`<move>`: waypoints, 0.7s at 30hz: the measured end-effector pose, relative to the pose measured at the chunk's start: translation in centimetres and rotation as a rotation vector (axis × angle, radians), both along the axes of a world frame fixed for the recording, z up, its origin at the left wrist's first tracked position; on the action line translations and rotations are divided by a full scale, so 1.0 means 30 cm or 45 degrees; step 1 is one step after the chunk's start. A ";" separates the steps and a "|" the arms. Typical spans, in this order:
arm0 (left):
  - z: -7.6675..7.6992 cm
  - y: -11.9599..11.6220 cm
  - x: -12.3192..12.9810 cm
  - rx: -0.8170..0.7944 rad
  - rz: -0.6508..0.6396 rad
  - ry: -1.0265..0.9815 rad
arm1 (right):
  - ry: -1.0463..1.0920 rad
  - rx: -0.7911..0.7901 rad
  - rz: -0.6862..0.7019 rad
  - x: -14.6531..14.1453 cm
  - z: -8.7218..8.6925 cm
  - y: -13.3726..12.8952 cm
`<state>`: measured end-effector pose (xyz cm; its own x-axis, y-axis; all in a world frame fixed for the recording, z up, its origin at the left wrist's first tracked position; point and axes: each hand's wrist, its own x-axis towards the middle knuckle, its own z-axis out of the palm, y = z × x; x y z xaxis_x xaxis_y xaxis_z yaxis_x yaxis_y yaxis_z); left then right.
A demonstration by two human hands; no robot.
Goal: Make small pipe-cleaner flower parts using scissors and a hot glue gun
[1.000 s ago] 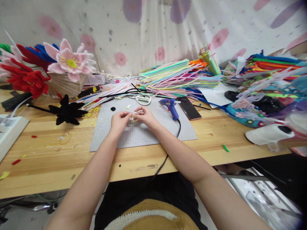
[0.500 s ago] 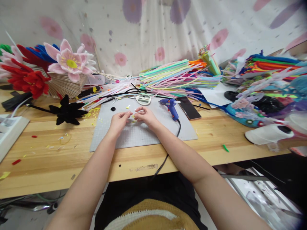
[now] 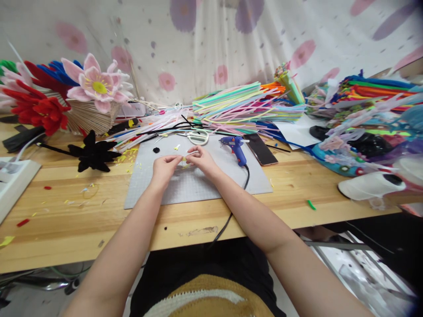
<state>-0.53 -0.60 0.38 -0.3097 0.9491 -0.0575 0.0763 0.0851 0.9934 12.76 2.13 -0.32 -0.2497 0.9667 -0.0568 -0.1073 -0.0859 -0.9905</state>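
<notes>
Both hands meet over the grey cutting mat point(image 3: 194, 189), their fingertips almost touching. My left hand point(image 3: 165, 169) is closed in a pinch at a small yellow piece point(image 3: 184, 160), too small to name more exactly. From the other side, my right hand point(image 3: 202, 160) has its thumb and finger closed at the same piece. Just beyond the fingers lies a small yellow-and-white scrap point(image 3: 177, 147). A round black piece point(image 3: 156, 150) rests to its left. White-handled scissors point(image 3: 198, 137) lie behind the hands, and a blue glue gun point(image 3: 234, 147) is to the right.
A phone point(image 3: 261, 149) lies beside the mat. Pipe cleaners point(image 3: 238, 105) are heaped at the back. On the left are a black fuzzy flower point(image 3: 93, 152), a pink flower point(image 3: 97, 83) and a power strip point(image 3: 16, 180). A white spool point(image 3: 370, 184) stands right; the glue gun's cord point(image 3: 228, 223) crosses the table edge.
My left hand's fingertips have shifted slightly right, closer to the right hand's fingers. The right hand has hardly moved, and the things on the table stay put.
</notes>
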 end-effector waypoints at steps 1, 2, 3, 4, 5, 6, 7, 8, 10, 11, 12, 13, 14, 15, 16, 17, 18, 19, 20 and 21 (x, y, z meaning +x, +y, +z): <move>0.001 0.001 0.001 -0.013 0.026 -0.041 | 0.016 -0.002 -0.004 -0.001 -0.003 0.000; 0.001 0.002 0.002 -0.024 0.048 -0.082 | 0.033 -0.006 -0.003 -0.004 -0.005 0.000; 0.001 0.003 0.002 -0.032 0.066 -0.119 | 0.051 -0.009 0.004 -0.007 -0.008 0.000; 0.000 0.005 0.002 -0.034 0.078 -0.153 | 0.066 -0.011 0.014 -0.012 -0.011 -0.001; -0.002 0.006 0.002 -0.034 0.081 -0.184 | 0.079 -0.008 0.022 -0.017 -0.014 -0.003; -0.004 0.007 0.001 -0.033 0.079 -0.212 | 0.090 -0.001 0.026 -0.022 -0.017 -0.004; -0.006 0.008 0.000 -0.031 0.074 -0.239 | 0.097 0.006 0.024 -0.028 -0.019 -0.006; -0.008 0.009 -0.001 -0.032 0.069 -0.265 | 0.101 0.011 0.018 -0.032 -0.021 -0.007; -0.010 0.010 -0.002 -0.048 0.057 -0.306 | 0.104 0.014 0.002 -0.037 -0.026 -0.007; -0.010 0.009 -0.002 -0.060 0.052 -0.323 | 0.107 0.013 -0.004 -0.038 -0.028 -0.007; -0.009 0.009 -0.001 -0.071 0.045 -0.337 | 0.110 0.014 -0.008 -0.037 -0.029 -0.006; -0.007 0.007 -0.001 -0.083 0.032 -0.354 | 0.118 0.016 -0.009 -0.035 -0.031 -0.004; -0.005 0.006 0.000 -0.094 0.014 -0.373 | 0.128 0.018 -0.009 -0.033 -0.031 -0.003; -0.002 0.004 0.002 -0.107 -0.008 -0.396 | 0.141 0.019 -0.007 -0.030 -0.031 -0.003; 0.001 0.002 0.003 -0.120 -0.029 -0.419 | 0.156 0.016 -0.005 -0.026 -0.031 -0.002; 0.003 0.000 0.004 -0.133 -0.048 -0.438 | 0.171 0.007 -0.001 -0.023 -0.029 -0.002; 0.006 -0.001 0.005 -0.144 -0.063 -0.451 | 0.186 -0.007 0.004 -0.020 -0.028 -0.003; 0.008 -0.002 0.006 -0.151 -0.071 -0.459 | 0.199 -0.022 0.009 -0.017 -0.026 -0.003; 0.010 -0.003 0.007 -0.156 -0.074 -0.464 | 0.207 -0.036 0.011 -0.015 -0.023 -0.004; 0.012 -0.004 0.007 -0.159 -0.071 -0.472 | 0.210 -0.045 0.013 -0.012 -0.021 -0.005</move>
<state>-0.33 -0.71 0.73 -0.1942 0.9425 -0.2720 -0.2779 0.2130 0.9367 12.39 1.99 -0.96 -0.2681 0.9622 -0.0486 -0.2668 -0.1226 -0.9559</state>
